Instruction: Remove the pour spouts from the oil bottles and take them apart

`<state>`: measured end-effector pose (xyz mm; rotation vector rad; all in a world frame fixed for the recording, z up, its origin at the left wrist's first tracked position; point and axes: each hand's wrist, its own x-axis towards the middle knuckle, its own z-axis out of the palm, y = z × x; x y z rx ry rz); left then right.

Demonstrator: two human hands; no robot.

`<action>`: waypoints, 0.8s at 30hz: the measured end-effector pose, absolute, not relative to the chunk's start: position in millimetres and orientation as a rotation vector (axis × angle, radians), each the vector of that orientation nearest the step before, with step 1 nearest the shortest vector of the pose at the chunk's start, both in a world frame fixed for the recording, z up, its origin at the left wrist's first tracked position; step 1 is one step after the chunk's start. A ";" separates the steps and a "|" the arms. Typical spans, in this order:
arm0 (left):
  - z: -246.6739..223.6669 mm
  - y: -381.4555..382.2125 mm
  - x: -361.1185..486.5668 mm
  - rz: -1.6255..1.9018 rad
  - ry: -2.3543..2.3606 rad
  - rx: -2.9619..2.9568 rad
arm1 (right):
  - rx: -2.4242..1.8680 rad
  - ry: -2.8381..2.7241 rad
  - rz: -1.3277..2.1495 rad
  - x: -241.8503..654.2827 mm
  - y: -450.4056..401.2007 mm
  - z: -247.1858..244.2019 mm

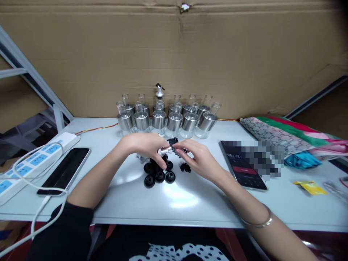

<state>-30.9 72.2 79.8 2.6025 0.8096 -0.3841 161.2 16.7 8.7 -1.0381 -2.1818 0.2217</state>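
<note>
My left hand (148, 146) is closed around a small silver pourer spout (164, 150), partly hidden by the fingers. The fingertips of my right hand (197, 157) are pinched together at the spout's right end; whatever they grip is too small to make out. Just beneath my left hand lie several round black stoppers (160, 176), some overlapping. Behind the fingertips is a bunch of thin black pieces (172, 141). A little cluster of tiny black parts (185, 167) rests beside my right hand. More silvery pieces (141, 158) show partly under my left wrist.
Several glass bottles with steel sleeves (158, 119) stand in two rows at the back; one carries a pourer (159, 90). A power strip (35, 163) and a phone (65, 172) lie left. Another phone (239, 163), a patterned bag (277, 134) and a yellow packet (312, 187) lie right.
</note>
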 end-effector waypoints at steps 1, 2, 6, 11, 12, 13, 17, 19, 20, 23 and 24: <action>79.7 72.8 -30.7 -0.379 0.760 2.607 | -0.976 -2.208 0.223 160.5 15.8 9.4; 80.1 73.3 -30.6 -0.381 0.725 2.607 | -0.928 -2.224 0.218 159.8 15.0 9.9; 83.1 73.0 -30.5 -0.409 0.715 2.568 | -0.864 -2.203 0.187 157.9 13.2 10.1; 83.2 73.7 -31.5 -0.428 0.671 2.449 | -0.787 -2.202 0.182 157.1 11.7 10.8; 83.1 74.3 -31.9 -0.428 0.653 2.422 | -0.762 -2.208 0.168 156.9 11.5 11.0; 83.3 74.9 -32.4 -0.424 0.637 2.405 | -0.747 -2.214 0.154 156.7 11.3 11.1; 86.0 76.7 -34.8 -0.379 0.593 2.384 | -0.772 -2.207 0.132 156.0 10.7 11.7; 87.8 76.9 -35.4 -0.380 0.558 2.327 | -0.789 -2.198 0.134 155.9 10.6 12.2; 88.7 76.9 -35.6 -0.385 0.538 2.288 | -0.791 -2.195 0.131 155.9 10.6 12.3; 91.3 76.9 -35.4 -0.416 0.498 2.160 | -0.776 -2.191 0.084 156.3 10.7 12.6; 92.1 76.9 -35.3 -0.428 0.492 2.122 | -0.769 -2.189 0.060 156.4 10.7 12.6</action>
